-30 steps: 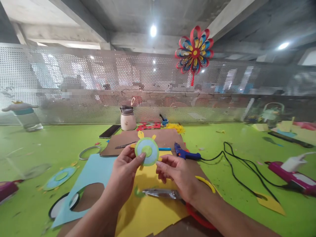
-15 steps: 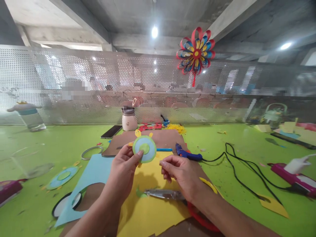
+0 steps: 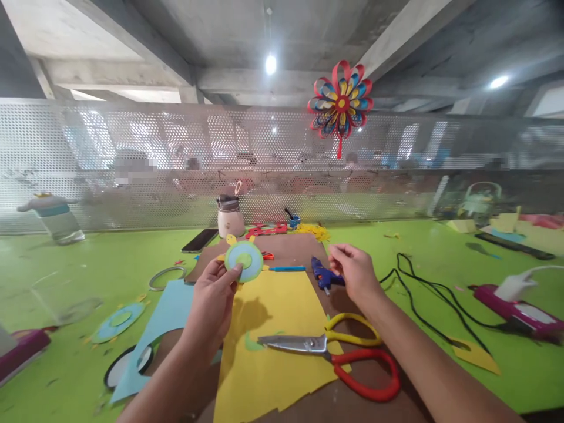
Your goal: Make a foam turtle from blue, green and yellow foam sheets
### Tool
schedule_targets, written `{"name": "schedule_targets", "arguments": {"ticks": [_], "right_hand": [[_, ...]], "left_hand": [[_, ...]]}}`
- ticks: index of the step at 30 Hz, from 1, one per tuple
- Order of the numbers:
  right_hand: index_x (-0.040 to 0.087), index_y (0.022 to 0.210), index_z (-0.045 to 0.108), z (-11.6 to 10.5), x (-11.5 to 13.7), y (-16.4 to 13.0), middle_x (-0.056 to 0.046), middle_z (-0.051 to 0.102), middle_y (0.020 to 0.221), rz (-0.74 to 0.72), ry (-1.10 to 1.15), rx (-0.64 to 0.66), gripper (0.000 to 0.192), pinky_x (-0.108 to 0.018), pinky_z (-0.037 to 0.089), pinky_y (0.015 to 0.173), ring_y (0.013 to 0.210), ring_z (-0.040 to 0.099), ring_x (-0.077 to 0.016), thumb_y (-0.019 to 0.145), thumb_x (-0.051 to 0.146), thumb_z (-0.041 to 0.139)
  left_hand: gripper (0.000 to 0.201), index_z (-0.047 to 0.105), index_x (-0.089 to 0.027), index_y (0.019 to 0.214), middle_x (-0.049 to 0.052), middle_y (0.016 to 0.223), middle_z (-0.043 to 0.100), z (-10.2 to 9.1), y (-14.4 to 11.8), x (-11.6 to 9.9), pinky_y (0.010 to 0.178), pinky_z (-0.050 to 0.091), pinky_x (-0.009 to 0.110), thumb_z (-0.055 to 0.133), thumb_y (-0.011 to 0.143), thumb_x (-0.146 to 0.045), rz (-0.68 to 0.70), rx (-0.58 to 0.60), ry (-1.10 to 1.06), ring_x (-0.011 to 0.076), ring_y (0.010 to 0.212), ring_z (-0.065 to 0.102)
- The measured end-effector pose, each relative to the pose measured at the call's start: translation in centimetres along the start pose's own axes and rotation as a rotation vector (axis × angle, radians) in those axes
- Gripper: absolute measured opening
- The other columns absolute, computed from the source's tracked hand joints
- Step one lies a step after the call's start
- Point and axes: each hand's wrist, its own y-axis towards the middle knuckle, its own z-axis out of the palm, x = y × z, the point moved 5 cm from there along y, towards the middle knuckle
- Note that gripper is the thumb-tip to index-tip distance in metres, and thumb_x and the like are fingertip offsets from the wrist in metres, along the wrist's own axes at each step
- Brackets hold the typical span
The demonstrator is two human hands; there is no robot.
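My left hand (image 3: 211, 302) holds up a round paper disc (image 3: 244, 260), light green at the rim with a blue ring and a green centre, and small yellow petals behind it. My right hand (image 3: 355, 271) is out to the right with loosely curled fingers, holding nothing, just above the blue glue gun (image 3: 325, 274) that lies on the brown cardboard (image 3: 293, 247). Below both hands a yellow paper sheet (image 3: 268, 346) lies with scissors (image 3: 335, 349) that have one yellow and one red handle.
A light blue sheet with cut-out holes (image 3: 170, 314) and a blue-green disc (image 3: 118, 321) lie at left on the green table (image 3: 88, 264). A black cable (image 3: 423, 305) runs right toward a pink tool (image 3: 520, 308). A white jar (image 3: 230, 216) and a phone (image 3: 200, 239) stand by the mesh wall.
My right hand has left the disc and moved right and away, over the glue gun. The scissors it covered now show in full. My left hand still holds the disc, slightly further left.
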Motion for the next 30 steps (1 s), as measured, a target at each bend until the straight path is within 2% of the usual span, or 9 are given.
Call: {"name": "schedule_targets", "arguments": {"ticks": [4, 7, 9, 14, 16, 19, 22, 25, 30], "right_hand": [[0.018, 0.061, 0.055, -1.4, 0.0, 1.7, 0.003, 0.052, 0.051, -0.030, -0.121, -0.040, 0.035, -0.022, 0.032, 0.039, 0.041, 0.044, -0.0090, 0.063, 0.052, 0.067], [0.018, 0.051, 0.053, -1.3, -0.6, 2.0, 0.001, 0.053, 0.046, -0.035, -0.292, 0.043, 0.039, -0.023, 0.035, 0.041, 0.041, 0.047, -0.0107, 0.068, 0.052, 0.062], [0.017, 0.047, 0.055, -0.8, -1.1, 1.8, 0.000, 0.055, 0.044, -0.054, -0.430, 0.138, 0.036, -0.024, 0.038, 0.045, 0.044, 0.050, -0.0120, 0.069, 0.045, 0.064], [0.018, 0.061, 0.070, 1.1, -0.9, 0.1, -0.002, 0.071, 0.065, -0.166, -0.706, 0.374, 0.002, -0.026, 0.045, 0.064, 0.063, 0.061, -0.0158, 0.061, 0.016, 0.070], [0.018, 0.061, 0.070, 1.9, -0.1, -0.9, -0.004, 0.073, 0.073, -0.217, -0.765, 0.439, 0.005, -0.027, 0.046, 0.069, 0.070, 0.063, -0.0169, 0.065, 0.016, 0.069], [0.017, 0.059, 0.068, 2.6, 1.3, -2.3, -0.006, 0.074, 0.083, -0.274, -0.821, 0.487, 0.021, -0.027, 0.048, 0.070, 0.074, 0.065, -0.0168, 0.077, 0.023, 0.062], [0.017, 0.080, 0.072, 2.6, 2.5, -2.4, -0.006, 0.074, 0.091, -0.311, -0.917, 0.475, 0.012, -0.026, 0.049, 0.070, 0.074, 0.065, -0.0158, 0.079, 0.021, 0.060], [0.017, 0.095, 0.071, 2.6, 3.0, -1.3, -0.006, 0.073, 0.089, -0.332, -1.091, 0.496, 0.020, -0.027, 0.049, 0.070, 0.075, 0.065, -0.0170, 0.079, 0.018, 0.060], [0.014, 0.078, 0.073, 4.5, 1.0, -0.2, -0.013, 0.072, 0.089, -0.370, -1.448, 0.707, 0.007, -0.033, 0.048, 0.078, 0.093, 0.063, -0.0274, 0.073, 0.015, 0.068]], "left_hand": [[0.033, 0.063, -0.017, 0.094, 0.001, 0.088, 0.068, 0.0, 0.1, 0.0, 0.073, 0.047, 0.024, 0.079, 0.065, -0.022, -0.005, 0.008, 0.023, 0.0130, 0.076, 0.063], [0.031, 0.064, -0.017, 0.090, 0.000, 0.083, 0.067, 0.1, 0.2, -0.1, 0.068, 0.047, 0.023, 0.078, 0.063, -0.022, -0.018, 0.011, 0.049, 0.0134, 0.072, 0.062], [0.028, 0.065, -0.017, 0.086, -0.001, 0.078, 0.066, 0.3, 0.2, -0.1, 0.064, 0.046, 0.022, 0.078, 0.062, -0.022, -0.037, 0.013, 0.070, 0.0126, 0.068, 0.060], [0.032, 0.065, -0.015, 0.087, -0.001, 0.073, 0.066, 0.5, 0.1, 0.1, 0.059, 0.045, 0.021, 0.079, 0.059, -0.022, -0.097, 0.007, 0.108, 0.0123, 0.064, 0.060], [0.035, 0.064, -0.015, 0.088, -0.001, 0.072, 0.066, 0.5, 0.1, 0.1, 0.056, 0.045, 0.021, 0.079, 0.057, -0.021, -0.110, -0.001, 0.114, 0.0122, 0.062, 0.060], [0.041, 0.062, -0.016, 0.095, -0.002, 0.070, 0.064, 0.3, 0.2, 0.1, 0.053, 0.044, 0.021, 0.078, 0.057, -0.019, -0.124, -0.011, 0.118, 0.0121, 0.059, 0.059], [0.048, 0.060, -0.016, 0.101, -0.005, 0.063, 0.059, 0.0, 0.3, 0.0, 0.050, 0.042, 0.021, 0.078, 0.057, -0.019, -0.122, -0.037, 0.127, 0.0107, 0.054, 0.056], [0.051, 0.059, -0.017, 0.103, -0.008, 0.057, 0.053, -0.2, 0.4, 0.0, 0.048, 0.038, 0.019, 0.079, 0.056, -0.020, -0.111, -0.045, 0.118, 0.0090, 0.050, 0.053], [0.051, 0.060, -0.016, 0.101, -0.006, 0.065, 0.060, 0.0, 0.4, 0.4, 0.048, 0.037, 0.019, 0.080, 0.054, -0.020, -0.112, -0.017, 0.088, 0.0084, 0.052, 0.054]]}}
